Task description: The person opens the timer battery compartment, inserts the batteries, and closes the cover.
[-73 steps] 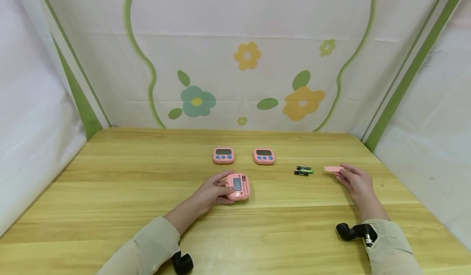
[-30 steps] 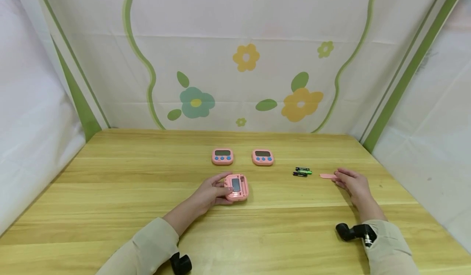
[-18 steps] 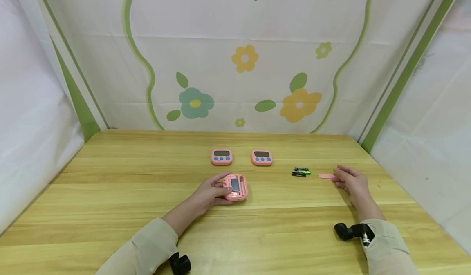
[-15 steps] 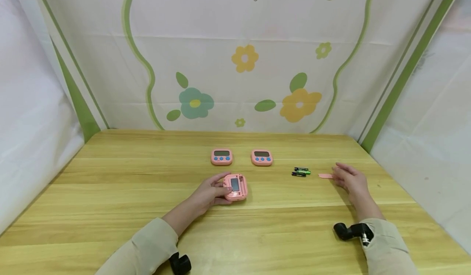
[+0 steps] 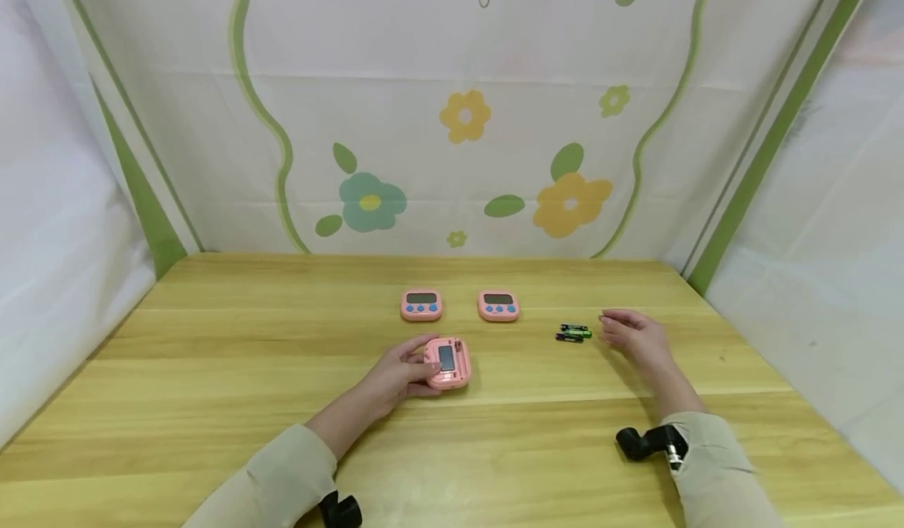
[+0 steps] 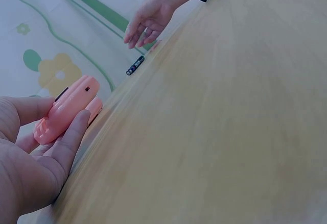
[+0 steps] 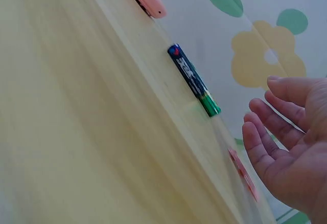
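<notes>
My left hand (image 5: 395, 379) holds a pink digital timer (image 5: 459, 371) just above the table, thumb across one face and fingers behind. The face turned up has a grey rectangle and an uncovered battery slot along its right side. Lifted off the table, my right hand (image 5: 639, 347) holds nothing, its fingers loosely bent towards a small group of black and green batteries (image 5: 574, 333). In the right wrist view, a thin pink battery cover (image 7: 242, 173) lies on the table beside the fingers; in the head view the hand hides it.
Two more pink timers with blue buttons, a left one (image 5: 421, 306) and a right one (image 5: 498, 307), lie face up farther back on the wooden table (image 5: 282, 324). A flower-print cloth (image 5: 395, 104) hangs behind the table, with white cloth at both sides.
My right hand has lowered the pink cover to the table, let it go and moved left towards the batteries. The left hand keeps its hold on the timer.
</notes>
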{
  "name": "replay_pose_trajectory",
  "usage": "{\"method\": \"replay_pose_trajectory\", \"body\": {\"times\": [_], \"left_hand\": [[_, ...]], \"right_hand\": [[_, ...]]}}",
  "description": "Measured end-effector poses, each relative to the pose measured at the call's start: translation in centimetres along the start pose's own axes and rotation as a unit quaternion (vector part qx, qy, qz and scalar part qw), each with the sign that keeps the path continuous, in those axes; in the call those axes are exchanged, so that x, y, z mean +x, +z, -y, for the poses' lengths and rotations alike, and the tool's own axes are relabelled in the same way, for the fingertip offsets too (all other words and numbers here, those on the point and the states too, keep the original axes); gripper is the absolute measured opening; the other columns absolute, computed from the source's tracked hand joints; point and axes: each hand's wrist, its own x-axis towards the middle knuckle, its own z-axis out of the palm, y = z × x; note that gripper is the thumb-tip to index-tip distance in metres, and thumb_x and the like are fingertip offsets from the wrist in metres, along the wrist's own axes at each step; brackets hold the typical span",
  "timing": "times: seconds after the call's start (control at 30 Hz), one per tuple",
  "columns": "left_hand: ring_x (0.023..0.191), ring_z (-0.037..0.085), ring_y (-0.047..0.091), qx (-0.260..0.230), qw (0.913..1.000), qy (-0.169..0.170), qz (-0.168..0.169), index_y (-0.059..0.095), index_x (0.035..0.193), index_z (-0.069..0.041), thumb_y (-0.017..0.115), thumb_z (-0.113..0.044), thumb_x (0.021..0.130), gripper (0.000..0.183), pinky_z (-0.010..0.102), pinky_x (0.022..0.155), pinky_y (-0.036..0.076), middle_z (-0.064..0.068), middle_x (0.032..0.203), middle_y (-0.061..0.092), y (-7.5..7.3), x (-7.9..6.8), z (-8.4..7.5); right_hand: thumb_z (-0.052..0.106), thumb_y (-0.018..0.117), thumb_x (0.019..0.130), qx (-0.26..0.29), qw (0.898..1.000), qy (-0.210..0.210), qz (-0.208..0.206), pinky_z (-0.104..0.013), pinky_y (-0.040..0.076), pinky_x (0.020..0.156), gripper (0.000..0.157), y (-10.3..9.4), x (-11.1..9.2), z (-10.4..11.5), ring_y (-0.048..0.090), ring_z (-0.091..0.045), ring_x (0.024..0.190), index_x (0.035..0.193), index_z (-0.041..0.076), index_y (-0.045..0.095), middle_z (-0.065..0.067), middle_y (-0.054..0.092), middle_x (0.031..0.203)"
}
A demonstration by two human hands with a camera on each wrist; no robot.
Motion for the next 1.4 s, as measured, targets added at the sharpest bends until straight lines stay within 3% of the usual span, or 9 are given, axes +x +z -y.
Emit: {"method": "replay_pose_trajectory", "body": {"times": [0.17,0.33,0.5,0.77,1.13,1.4], "left_hand": [[0.080,0.026,0.058,-0.005,1.0000,0.003,0.002,0.031,0.133,-0.006,0.055,0.001,0.082,0.057,0.039,0.070,0.049,0.021,0.109,0.048,-0.1,0.0,-0.1],[0.077,0.025,0.058,-0.001,1.0000,0.000,-0.002,0.031,0.133,-0.006,0.055,0.001,0.081,0.058,0.039,0.070,0.050,0.021,0.110,0.048,0.0,-0.1,-0.1],[0.078,0.024,0.058,0.000,1.0000,-0.001,-0.004,0.031,0.133,-0.006,0.055,0.001,0.082,0.058,0.039,0.070,0.050,0.021,0.110,0.048,-0.1,-0.2,0.1],[0.079,0.024,0.058,-0.004,1.0000,0.000,-0.005,0.031,0.133,-0.006,0.055,0.002,0.081,0.058,0.039,0.069,0.050,0.021,0.109,0.049,-0.1,-0.1,0.2],[0.078,0.024,0.058,-0.005,1.0000,0.003,-0.001,0.031,0.133,-0.004,0.055,0.001,0.081,0.058,0.039,0.070,0.049,0.020,0.106,0.050,-0.1,0.0,0.1],[0.078,0.024,0.058,-0.002,1.0000,0.001,-0.001,0.030,0.133,-0.004,0.055,0.002,0.082,0.058,0.039,0.070,0.050,0.020,0.106,0.050,0.0,-0.1,0.0]], "right_hand": [[0.019,0.062,0.081,-0.073,0.997,-0.008,-0.009,-0.029,0.048,0.075,0.051,1.5,0.8,-0.1,0.055,-0.017,0.087,0.117,-0.012,0.044,-0.003,0.057,0.099],[0.017,0.058,0.083,-0.135,0.991,-0.006,-0.020,-0.026,0.049,0.071,0.045,2.3,1.2,-0.2,0.053,-0.011,0.083,0.116,-0.011,0.047,-0.005,0.056,0.100],[0.014,0.055,0.085,-0.177,0.984,-0.005,-0.019,-0.024,0.048,0.068,0.038,2.6,1.1,-0.5,0.052,-0.008,0.082,0.115,-0.009,0.049,-0.018,0.051,0.109],[0.013,0.055,0.085,-0.212,0.977,-0.012,-0.005,-0.023,0.047,0.071,0.037,2.4,0.9,-0.8,0.051,-0.005,0.083,0.115,-0.009,0.049,-0.024,0.049,0.113],[0.011,0.054,0.085,-0.243,0.970,-0.014,0.006,-0.022,0.047,0.070,0.035,2.5,0.9,-0.4,0.051,-0.025,0.093,0.114,-0.009,0.050,-0.024,0.050,0.112],[0.008,0.054,0.085,-0.323,0.945,-0.038,0.026,-0.027,0.045,0.068,0.028,2.9,1.2,-0.9,0.049,-0.030,0.095,0.108,-0.007,0.055,-0.021,0.055,0.104]]}}
